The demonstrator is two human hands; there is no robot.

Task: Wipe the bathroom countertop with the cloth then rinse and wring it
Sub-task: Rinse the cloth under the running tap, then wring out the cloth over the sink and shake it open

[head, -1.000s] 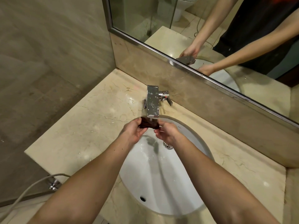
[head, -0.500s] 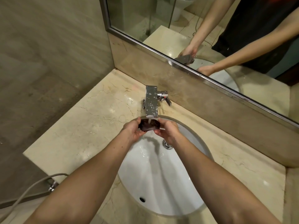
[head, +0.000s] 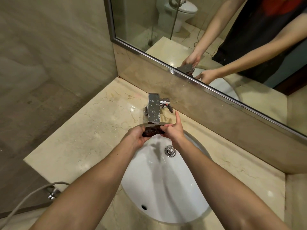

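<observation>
Both hands clamped on the dark balled cloth (head: 152, 130) just below the faucet (head: 154, 110) spout, over the basin (head: 166, 188). Left hand (head: 137, 136) wraps one end; right hand (head: 173, 131) grips the other, index finger sticking up.

Centre: dark brown cloth (head: 152, 130), mottled and glossy. Around it, a cream marble countertop (head: 79, 138) crossed by thin brown veins. Lower centre: plain white sink (head: 166, 188) with a chrome drain (head: 170, 151). Above the cloth: chrome faucet (head: 154, 110) flecked with pale spots. Left of frame: beige wall (head: 49, 55) with cloudy streaks. Upper right: silver-framed mirror (head: 132, 19) reflecting a white toilet (head: 182, 12) and a black shirt (head: 259, 30) with a red-orange print. Lower left: grey hose (head: 25, 200).
</observation>
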